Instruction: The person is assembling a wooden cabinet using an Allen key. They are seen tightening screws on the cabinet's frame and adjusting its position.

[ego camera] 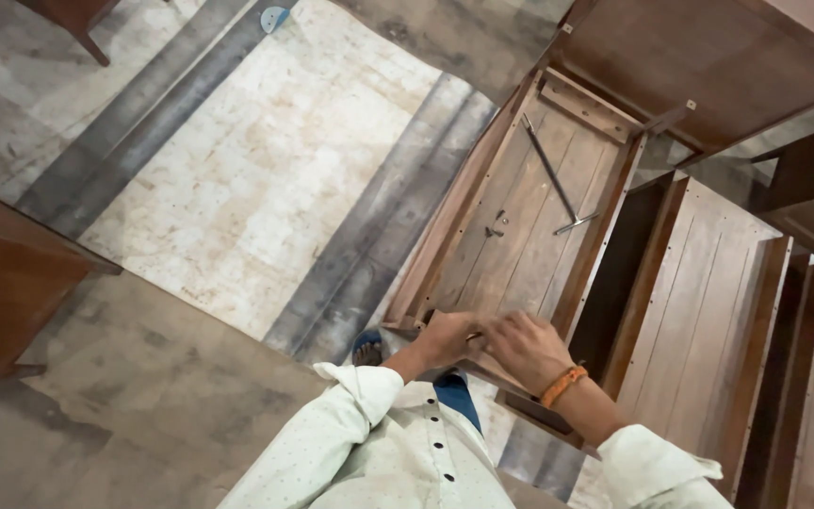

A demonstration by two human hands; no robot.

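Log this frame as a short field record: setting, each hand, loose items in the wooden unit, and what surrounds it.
setting: workshop floor, seen from above
left hand: at the near edge of the wooden cabinet, fingers closed on something small, not identifiable
right hand: beside it on the same edge, orange wristband
loose items: long dark metal tool, small hardware pieces
around: pale floor sheet, more wooden units on the person's right

We have one view, from a camera worn on the head. It looks steeply down, close over our own hands, with the floor (266, 160) beyond.
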